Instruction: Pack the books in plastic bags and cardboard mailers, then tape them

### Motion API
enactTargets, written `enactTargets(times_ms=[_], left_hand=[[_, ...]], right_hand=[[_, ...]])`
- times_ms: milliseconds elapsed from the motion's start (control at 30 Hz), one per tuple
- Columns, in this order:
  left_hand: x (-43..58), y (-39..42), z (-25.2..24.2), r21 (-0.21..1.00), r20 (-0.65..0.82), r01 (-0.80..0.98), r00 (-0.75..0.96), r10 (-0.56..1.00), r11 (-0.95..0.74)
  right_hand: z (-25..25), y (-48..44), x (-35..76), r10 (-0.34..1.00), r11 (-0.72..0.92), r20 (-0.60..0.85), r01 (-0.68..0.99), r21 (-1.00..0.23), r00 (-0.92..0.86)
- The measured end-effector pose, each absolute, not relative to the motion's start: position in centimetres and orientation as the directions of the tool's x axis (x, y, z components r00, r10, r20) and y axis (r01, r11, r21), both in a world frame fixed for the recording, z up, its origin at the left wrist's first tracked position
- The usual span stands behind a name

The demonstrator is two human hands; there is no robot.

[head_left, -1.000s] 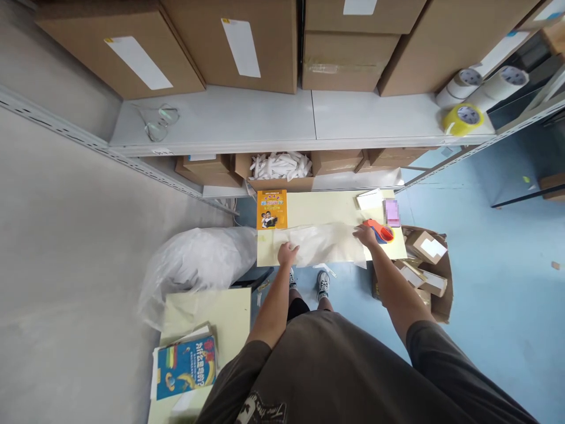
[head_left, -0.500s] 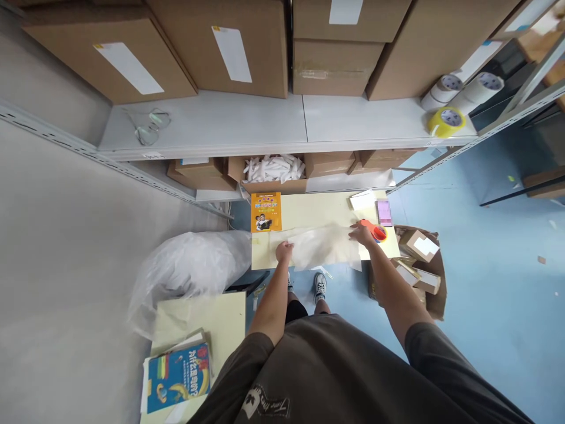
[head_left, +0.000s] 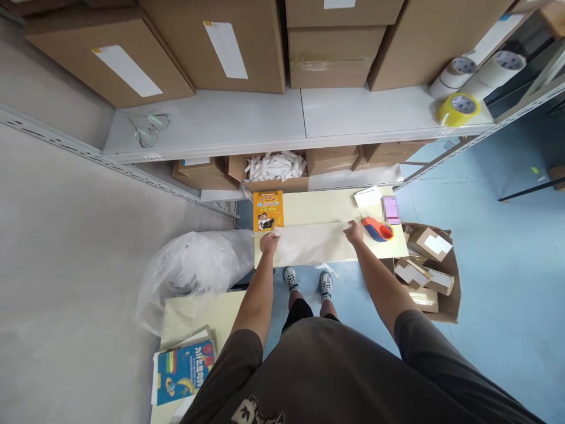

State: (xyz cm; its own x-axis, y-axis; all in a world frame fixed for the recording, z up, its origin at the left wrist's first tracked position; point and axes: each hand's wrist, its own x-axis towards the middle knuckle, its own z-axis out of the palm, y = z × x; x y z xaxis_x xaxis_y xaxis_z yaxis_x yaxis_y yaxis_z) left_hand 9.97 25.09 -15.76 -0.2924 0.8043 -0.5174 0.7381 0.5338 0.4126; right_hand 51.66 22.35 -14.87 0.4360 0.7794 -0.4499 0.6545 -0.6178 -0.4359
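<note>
Just left hand (head_left: pixel 269 242) and right hand (head_left: pixel 354 232) on translucent sheet (head_left: pixel 311 244)

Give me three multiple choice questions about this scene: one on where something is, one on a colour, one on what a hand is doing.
1. Where is the orange book? A) In the open box B) On the pale board C) On the floor
2. What colour is the tape roll on the shelf? A) Blue B) Red C) Yellow
3. What is the left hand doing? A) Lifting a box B) Resting on the thin sheet C) Holding the book

1: B, it lies on the board beside the sheet.
2: C, its band shows yellow.
3: B, it sits on the sheet's left end.
</note>
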Motion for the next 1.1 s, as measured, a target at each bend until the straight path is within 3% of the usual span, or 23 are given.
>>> enactTargets(times_ms=[133,367,467,600,867,1100], left_hand=[[10.2,25.0,-16.7,0.393,-0.520,0.738,-0.313,0.795,0.548],[10.6,24.6,-16.4,0.440,-0.485,0.703,-0.339,0.807,0.559],[9.8,24.9,-15.1,0.528,-0.409,0.651,-0.368,0.835,0.546],[6.5,26.6,-12.9,0.737,-0.336,0.453,-0.399,0.853,0.502],[-2.8,30.6,-10.5,0.895,-0.271,0.236,-0.384,0.883,0.378],[-3.0,33.0,-15.5,0.872,-0.352,0.239,-0.301,0.886,0.428]], right_hand=[[-16.2,21.8,50.7,0.756,-0.646,-0.442,0.664,-0.377,0.483],[-14.5,20.4,49.5,0.893,-0.433,-0.172,0.694,-0.576,0.415],[-13.4,21.5,47.2,0.953,-0.268,-0.085,0.682,-0.680,0.290],[-12.4,25.3,42.1,0.989,-0.114,-0.025,0.650,-0.751,0.144],[-11.8,32.9,29.5,0.991,-0.079,-0.133,0.673,-0.735,-0.028],[-14.9,36.3,24.3,0.974,-0.142,-0.225,0.705,-0.695,-0.025]])
